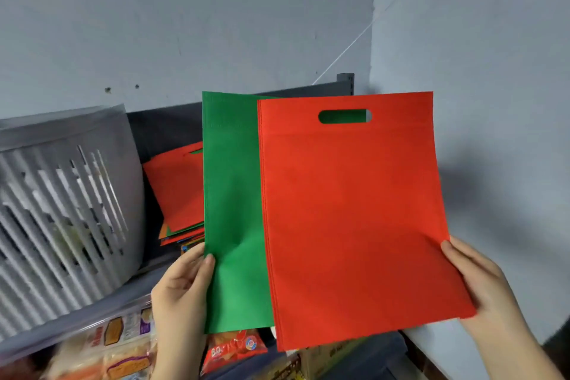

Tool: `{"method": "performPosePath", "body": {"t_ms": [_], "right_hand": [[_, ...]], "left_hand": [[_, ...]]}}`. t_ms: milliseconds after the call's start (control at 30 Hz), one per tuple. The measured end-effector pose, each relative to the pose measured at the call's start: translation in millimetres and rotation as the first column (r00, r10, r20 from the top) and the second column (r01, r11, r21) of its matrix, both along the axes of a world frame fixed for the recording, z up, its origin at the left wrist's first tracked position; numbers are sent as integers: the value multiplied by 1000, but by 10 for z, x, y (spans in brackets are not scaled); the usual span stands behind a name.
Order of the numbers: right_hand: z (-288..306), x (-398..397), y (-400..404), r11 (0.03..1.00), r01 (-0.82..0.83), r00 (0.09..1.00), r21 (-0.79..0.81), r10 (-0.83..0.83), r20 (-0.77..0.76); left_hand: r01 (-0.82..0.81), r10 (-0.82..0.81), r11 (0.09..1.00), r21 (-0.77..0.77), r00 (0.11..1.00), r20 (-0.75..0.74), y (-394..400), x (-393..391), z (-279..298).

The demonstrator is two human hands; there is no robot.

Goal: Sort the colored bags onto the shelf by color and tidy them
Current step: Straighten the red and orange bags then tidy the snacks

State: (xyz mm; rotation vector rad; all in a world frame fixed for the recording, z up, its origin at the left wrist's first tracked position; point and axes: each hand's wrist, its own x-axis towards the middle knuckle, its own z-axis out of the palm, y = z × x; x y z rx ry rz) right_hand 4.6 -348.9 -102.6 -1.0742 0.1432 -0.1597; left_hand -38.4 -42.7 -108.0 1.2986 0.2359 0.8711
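A: Start at your left hand (180, 287). Where are its fingers?

B: Your thumb lies flat on the front of the green bag (233, 210), near its lower left edge, at about seven o'clock in the view. The other fingers are hidden behind the fabric, so you are pinching that bag between thumb and fingers.

A: And the right hand (481, 281)?

B: Its thumb presses the front of the red bag (354, 219) at the right edge, near four o'clock. The remaining fingers curl behind the bag, so they are clamped on it as well.

A: How do the two bags sit against each other?

B: Both are held upright in front of you. The red one overlaps the right part of the green one and leans slightly, its top tipped toward eleven o'clock. Green shows through the red bag's handle slot at twelve o'clock.

A: What lies beyond them?

B: At nine o'clock from the green bag, a stack of bags (177, 191) rests on the shelf (160, 129), red on top with other colours showing at the lower edges. Farther out at nine o'clock stands a grey slatted basket (64, 200). Down at six to seven o'clock, below the shelf's front rail, there are snack packets (234, 348). A pale wall (493, 71) fills everything from twelve to three o'clock.
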Motion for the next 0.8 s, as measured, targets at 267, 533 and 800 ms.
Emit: {"method": "performPosePath", "body": {"t_ms": [267, 533, 800], "right_hand": [[-301, -947, -548, 955, 296, 954, 14, -295, -48], [-459, -1871, -1054, 870, 493, 868, 5, -492, -64], [-527, -2465, -1539, 836, 547, 831, -30, -547, -97]], "left_hand": [[286, -287, 956, -67, 958, 4, -493, 6, -375], [524, -528, 848, -74, 847, -52, -1169, -133, -584], [623, -623, 781, -36, 774, -116, -1790, -458, -693]]}}
